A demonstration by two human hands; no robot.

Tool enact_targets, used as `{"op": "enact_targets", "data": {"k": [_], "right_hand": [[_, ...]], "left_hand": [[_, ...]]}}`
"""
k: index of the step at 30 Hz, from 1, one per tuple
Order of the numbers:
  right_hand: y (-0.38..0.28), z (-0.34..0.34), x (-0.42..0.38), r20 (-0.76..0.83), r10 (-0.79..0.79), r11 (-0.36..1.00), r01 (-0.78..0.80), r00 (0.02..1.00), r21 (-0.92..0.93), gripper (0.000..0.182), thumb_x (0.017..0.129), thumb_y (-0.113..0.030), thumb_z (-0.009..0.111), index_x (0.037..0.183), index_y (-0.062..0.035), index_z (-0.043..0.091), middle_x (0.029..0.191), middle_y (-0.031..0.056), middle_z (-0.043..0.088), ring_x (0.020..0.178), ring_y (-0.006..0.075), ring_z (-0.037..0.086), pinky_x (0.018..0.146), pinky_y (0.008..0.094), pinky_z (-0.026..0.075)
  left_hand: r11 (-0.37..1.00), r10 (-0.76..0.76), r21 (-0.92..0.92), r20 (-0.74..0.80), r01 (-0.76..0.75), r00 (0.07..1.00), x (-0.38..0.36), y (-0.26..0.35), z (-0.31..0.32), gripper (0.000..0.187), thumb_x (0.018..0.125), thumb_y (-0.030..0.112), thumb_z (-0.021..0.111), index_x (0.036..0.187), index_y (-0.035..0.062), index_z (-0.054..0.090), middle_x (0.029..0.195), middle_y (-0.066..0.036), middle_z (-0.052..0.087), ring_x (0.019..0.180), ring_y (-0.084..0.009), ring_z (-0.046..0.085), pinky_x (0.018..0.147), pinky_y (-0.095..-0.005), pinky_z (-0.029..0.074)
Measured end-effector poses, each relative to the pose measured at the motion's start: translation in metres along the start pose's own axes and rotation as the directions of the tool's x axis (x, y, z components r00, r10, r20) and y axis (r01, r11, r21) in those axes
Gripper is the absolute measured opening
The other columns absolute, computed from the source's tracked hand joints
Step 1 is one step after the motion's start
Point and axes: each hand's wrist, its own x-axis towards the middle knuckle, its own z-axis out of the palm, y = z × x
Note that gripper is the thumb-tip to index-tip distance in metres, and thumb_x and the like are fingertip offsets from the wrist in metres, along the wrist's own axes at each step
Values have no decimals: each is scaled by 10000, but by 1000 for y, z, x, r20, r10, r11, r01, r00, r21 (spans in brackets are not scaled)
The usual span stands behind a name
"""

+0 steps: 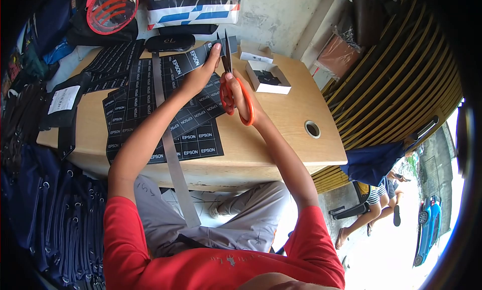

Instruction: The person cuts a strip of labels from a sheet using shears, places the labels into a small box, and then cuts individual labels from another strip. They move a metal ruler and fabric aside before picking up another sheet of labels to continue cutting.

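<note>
My left hand grips a black strip printed with EPSON, thumb on top, held up over the table. In my right hand is a pair of scissors with orange handles. Their dark blades point away from me and stand slightly apart, right at the strip's end. Beneath my forearms lie several black EPSON-printed sheets, overlapping each other. A long metal ruler crosses them and sticks out past the table's front edge toward my lap.
A white open box with small black pieces stands on the wooden table, right of a cable hole. Dark pouches and a plastic-wrapped pack sit behind. Navy bags hang at left. A person's legs show at right.
</note>
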Motion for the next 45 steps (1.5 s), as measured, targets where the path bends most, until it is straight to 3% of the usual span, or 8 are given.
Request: {"op": "enact_targets", "data": {"k": [18, 21, 26, 31, 34, 43, 45], "right_hand": [[1, 1, 0, -23, 2, 1000, -2, 1000, -9, 394, 1019, -407, 359, 966, -26, 445, 599, 35, 383, 448, 130, 383, 401, 274, 327], [2, 0, 1, -20, -12, 1000, 12, 1000, 20, 378, 1004, -413, 403, 873, -60, 374, 574, 23, 394, 415, 130, 401, 375, 288, 338], [0, 0, 0, -15, 5, 999, -4, 1000, 37, 373, 1004, -406, 404, 869, -59, 373, 575, 27, 394, 422, 132, 405, 376, 289, 340], [1, 1, 1, -24, 3, 1000, -3, 1000, 29, 379, 1003, -409, 402, 863, -58, 377, 575, 30, 398, 420, 137, 410, 374, 291, 341], [0, 2, 0, -33, 5, 1000, -5, 999, -2, 377, 1012, -391, 354, 956, -27, 437, 584, 41, 374, 428, 138, 374, 397, 278, 316], [6, 1, 1, -47, 1, 1000, -3, 999, -28, 348, 1011, -376, 351, 942, -45, 433, 593, 26, 366, 429, 125, 366, 378, 269, 312], [9, 0, 3, -47, -38, 999, 37, 998, -20, 404, 1011, -410, 376, 867, -34, 413, 509, 39, 416, 353, 152, 422, 349, 303, 334]], "left_hand": [[999, 44, -12, 10, -44, 999, -2, 4, 1, 367, 1025, 327, 488, 756, 79, 516, 592, 42, 441, 538, -54, 409, 520, -234, 349], [998, 58, 28, -3, -58, 998, -3, 6, 1, 376, 1030, 287, 476, 719, 77, 497, 572, 40, 428, 524, -47, 404, 507, -233, 327], [987, 109, 122, -6, -107, 994, -3, 7, 1, 404, 1029, 299, 473, 691, 79, 487, 552, 38, 420, 509, -52, 390, 501, -244, 320], [987, 123, 103, 3, -123, 992, -3, 5, 2, 400, 1030, 307, 472, 702, 79, 490, 563, 37, 429, 512, -55, 395, 502, -244, 321], [985, 144, 98, 2, -144, 990, -2, 2, 1, 390, 1028, 303, 479, 710, 78, 494, 570, 38, 435, 516, -54, 404, 504, -240, 327], [989, 139, 47, -11, -138, 990, -2, -3, 3, 336, 1021, 292, 504, 767, 72, 521, 610, 44, 455, 536, -47, 421, 512, -227, 353], [990, 136, 48, -9, -135, 991, -1, -3, 3, 331, 1020, 292, 505, 773, 71, 523, 613, 45, 455, 538, -46, 422, 512, -227, 355]]}}
